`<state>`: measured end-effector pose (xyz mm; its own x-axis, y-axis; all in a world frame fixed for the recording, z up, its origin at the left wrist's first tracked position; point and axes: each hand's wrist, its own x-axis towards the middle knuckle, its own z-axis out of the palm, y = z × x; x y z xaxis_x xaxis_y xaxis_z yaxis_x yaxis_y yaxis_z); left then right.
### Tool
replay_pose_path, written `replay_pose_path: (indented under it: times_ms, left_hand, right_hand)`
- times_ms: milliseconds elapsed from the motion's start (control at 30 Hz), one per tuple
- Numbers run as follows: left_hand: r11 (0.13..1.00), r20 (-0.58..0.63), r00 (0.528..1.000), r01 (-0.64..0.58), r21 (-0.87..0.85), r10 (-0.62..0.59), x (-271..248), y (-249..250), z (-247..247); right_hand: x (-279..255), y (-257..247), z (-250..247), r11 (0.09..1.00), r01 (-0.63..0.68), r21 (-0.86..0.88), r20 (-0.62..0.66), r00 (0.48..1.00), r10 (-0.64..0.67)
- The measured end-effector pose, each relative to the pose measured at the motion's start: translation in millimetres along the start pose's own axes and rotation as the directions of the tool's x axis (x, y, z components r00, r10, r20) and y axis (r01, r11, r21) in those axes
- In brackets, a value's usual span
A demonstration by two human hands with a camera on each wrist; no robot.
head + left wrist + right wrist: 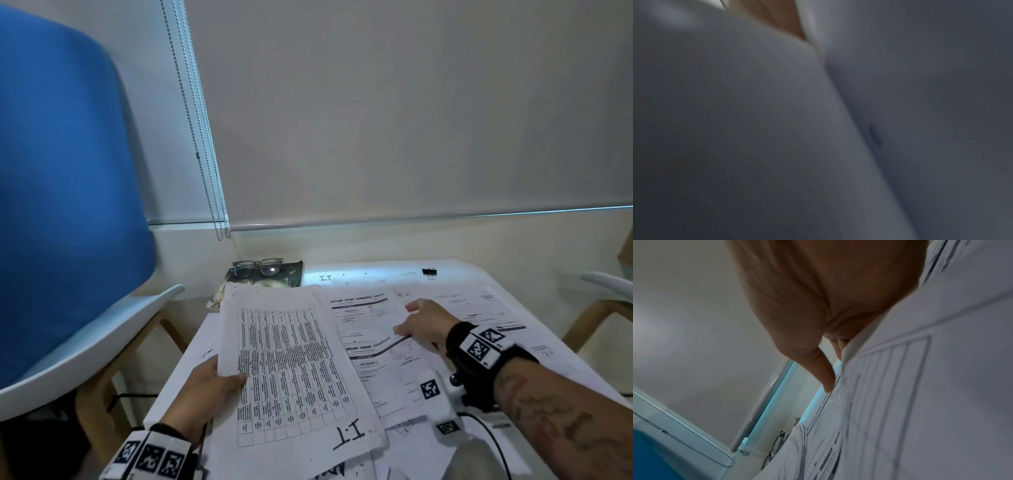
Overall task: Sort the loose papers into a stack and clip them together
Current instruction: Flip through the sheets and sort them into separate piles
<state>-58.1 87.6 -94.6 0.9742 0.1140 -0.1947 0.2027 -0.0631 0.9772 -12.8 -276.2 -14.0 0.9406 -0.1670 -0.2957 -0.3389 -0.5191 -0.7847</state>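
Note:
My left hand (209, 383) grips the left edge of a stack of printed papers (291, 359), thumb on top; the top sheet bears a table and a handwritten "I.T". The stack is lifted slightly over the white table (376, 270). My right hand (423, 320) reaches onto the loose sheets (370, 318) spread to the right. In the right wrist view the thumb (818, 366) lies on a printed sheet (920, 386) whose raised edge hides the fingers behind it. A black binder clip (429, 272) lies at the table's far side. The left wrist view shows only blurred grey paper (756, 129).
Glasses (257, 267) rest on a dark book (291, 274) at the far left corner. A blue and white chair (68, 205) stands close on the left, and another chair (603, 284) on the right. More sheets cover the near right of the table. A wall and blind lie behind.

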Motion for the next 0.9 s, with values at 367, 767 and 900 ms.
replay_pose_path:
  times_ms: [367,767,900]
  left_hand:
    - [1.0,-0.052,0.999,0.003,0.023,-0.001,-15,11,5]
    - [0.991,-0.089,0.991,0.091,-0.097,-0.1,-27,29,8]
    - [0.989,-0.075,0.997,0.03,0.142,-0.019,-30,33,14]
  right_hand:
    - [-33,-50,-74,0.688,0.514,0.511,-0.355,0.856,-0.376]
    - [-40,-11,61,0.909,0.238,0.341,0.085,0.956,-0.282]
    - [-43,1,77,0.955,0.231,0.185,0.155,0.953,-0.261]
